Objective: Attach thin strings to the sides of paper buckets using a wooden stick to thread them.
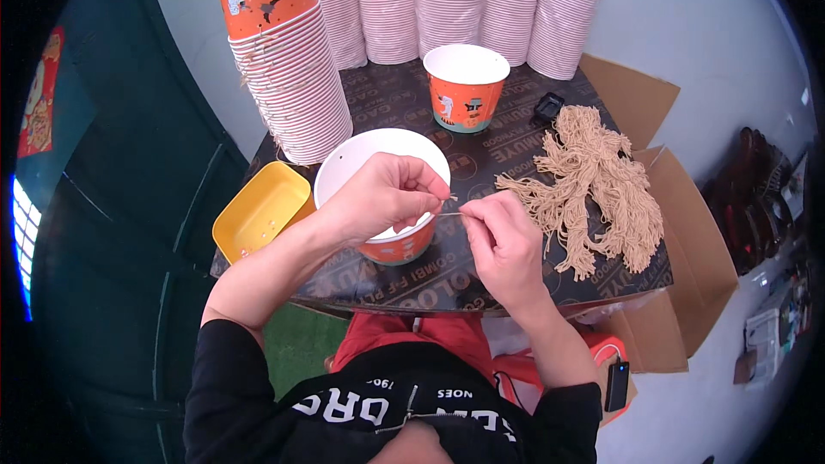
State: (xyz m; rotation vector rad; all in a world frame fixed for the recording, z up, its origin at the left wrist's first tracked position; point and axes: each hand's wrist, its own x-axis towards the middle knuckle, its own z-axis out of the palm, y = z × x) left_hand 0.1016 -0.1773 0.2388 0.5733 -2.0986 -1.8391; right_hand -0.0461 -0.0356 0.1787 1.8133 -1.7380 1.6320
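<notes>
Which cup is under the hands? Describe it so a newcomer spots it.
Start at the dark table. Near its front edge, beside the yellow tray, sits an orange paper cup under the left hand. Unlike the upright cup behind, fingers partly cover its white mouth.

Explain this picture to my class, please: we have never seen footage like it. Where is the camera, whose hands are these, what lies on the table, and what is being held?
There is no machine here. A person wears a wide-angle camera on the head, looking down, so straight edges curve near the rim. The two bare hands are the wearer's own.

The left hand and the right hand pinch a thin pale string between their fingertips, just over a white-lined orange paper bucket.

The small dark printed table also carries a second orange paper bucket with cartoon figures, tall stacks of nested orange paper buckets, a yellow plastic tray, a heap of beige cotton string bundles and a small black object that I cannot identify. An open brown cardboard box stands beside the table.
</notes>
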